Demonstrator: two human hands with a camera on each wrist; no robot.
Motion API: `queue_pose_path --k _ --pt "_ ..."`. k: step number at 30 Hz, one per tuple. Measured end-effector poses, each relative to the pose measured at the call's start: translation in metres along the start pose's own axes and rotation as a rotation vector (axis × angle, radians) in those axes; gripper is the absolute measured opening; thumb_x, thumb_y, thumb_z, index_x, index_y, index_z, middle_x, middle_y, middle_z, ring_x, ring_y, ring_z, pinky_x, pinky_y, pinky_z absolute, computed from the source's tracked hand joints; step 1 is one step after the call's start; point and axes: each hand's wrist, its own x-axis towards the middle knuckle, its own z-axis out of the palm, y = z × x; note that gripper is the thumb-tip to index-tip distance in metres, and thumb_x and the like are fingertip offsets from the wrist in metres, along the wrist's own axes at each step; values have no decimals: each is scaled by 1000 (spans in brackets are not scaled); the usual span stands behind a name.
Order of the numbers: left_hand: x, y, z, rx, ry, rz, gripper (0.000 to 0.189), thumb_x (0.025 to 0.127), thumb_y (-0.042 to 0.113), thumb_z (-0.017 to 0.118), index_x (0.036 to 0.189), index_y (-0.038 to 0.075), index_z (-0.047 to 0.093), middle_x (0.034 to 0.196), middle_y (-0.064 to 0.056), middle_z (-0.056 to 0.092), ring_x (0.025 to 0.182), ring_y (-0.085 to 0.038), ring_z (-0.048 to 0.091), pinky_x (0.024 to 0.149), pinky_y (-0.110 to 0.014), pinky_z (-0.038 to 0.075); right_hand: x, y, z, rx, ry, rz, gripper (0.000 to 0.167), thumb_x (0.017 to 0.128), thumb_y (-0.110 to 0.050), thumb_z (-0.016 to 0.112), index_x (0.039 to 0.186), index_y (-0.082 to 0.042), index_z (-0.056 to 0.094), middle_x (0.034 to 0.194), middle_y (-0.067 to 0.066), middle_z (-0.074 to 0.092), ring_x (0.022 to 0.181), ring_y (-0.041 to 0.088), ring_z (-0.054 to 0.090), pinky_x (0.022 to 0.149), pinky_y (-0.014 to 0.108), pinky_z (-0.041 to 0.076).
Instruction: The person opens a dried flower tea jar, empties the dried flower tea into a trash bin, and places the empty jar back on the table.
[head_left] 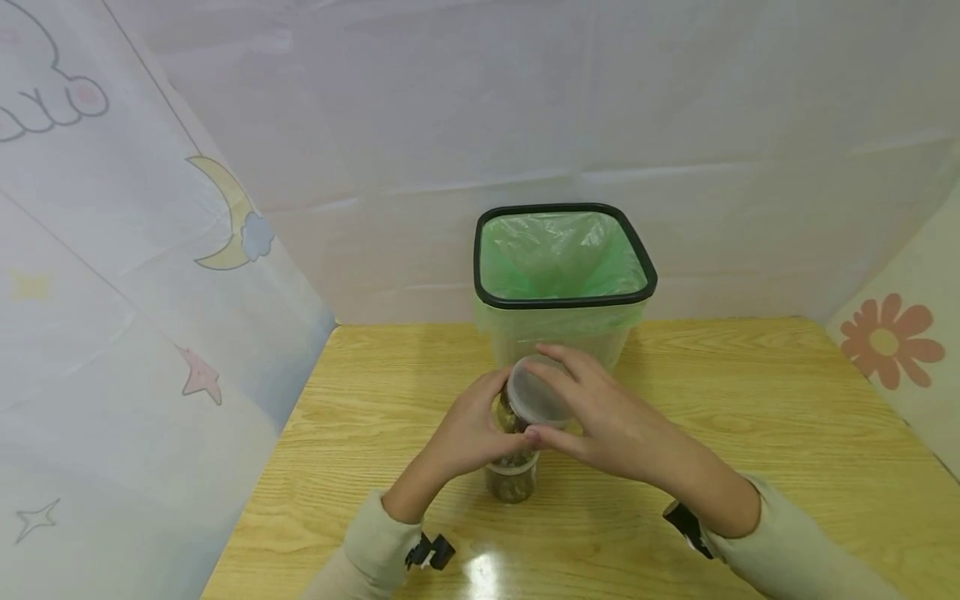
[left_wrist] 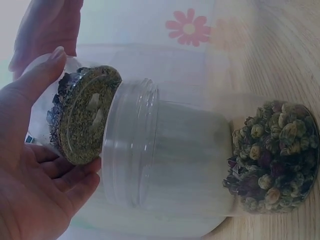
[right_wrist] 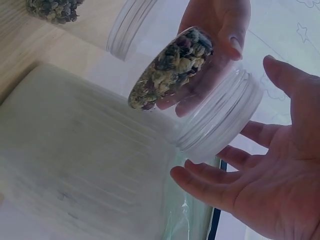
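My left hand [head_left: 472, 425] grips a tilted clear jar [left_wrist: 92, 115] between thumb and fingers. Dried flower buds and fine dried herbs lie in the base of that jar. A frosted lid [head_left: 538, 393] covers its threaded end, which faces my right hand [head_left: 607, 417]. In the right wrist view, the right hand's fingers are spread around the lid [right_wrist: 225, 125], the thumb apart from it. Directly below stands an upright jar [head_left: 512, 482] on the table, dried flower buds in its bottom. Its threaded mouth [left_wrist: 132, 145] is uncovered in the left wrist view.
Behind the jars, a pale waste bin [head_left: 555, 329] with a black rim and green liner stands at the table's back edge. The wooden table [head_left: 360, 417] extends to both sides. Printed cloth [head_left: 420, 167] hangs behind and at the sides.
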Motion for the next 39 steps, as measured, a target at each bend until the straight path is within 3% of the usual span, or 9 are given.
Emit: queue_pose_path --k 14,23,39 --pt "0 2 3 53 10 1 93 77 54 85 155 33 39 144 7 53 130 -15 52 101 -45 50 5 -4 1 -55 -4 73 63 91 -38 77 143 -9 56 142 15 54 127 36 54 97 53 52" --pt "0 5 3 69 -12 -26 94 77 51 87 155 30 39 148 5 51 128 -15 54 98 -43 52 3 -2 2 -61 9 21 58 91 -33 77 141 -11 57 140 15 55 124 36 55 95 52 53" --pt "-1 2 2 11 -49 11 88 78 41 89 152 30 43 146 4 51 125 -15 54 97 -44 53 1 -3 -1 -37 -35 -52 65 87 -24 78 146 -15 53 147 14 49 132 32 51 97 48 54"
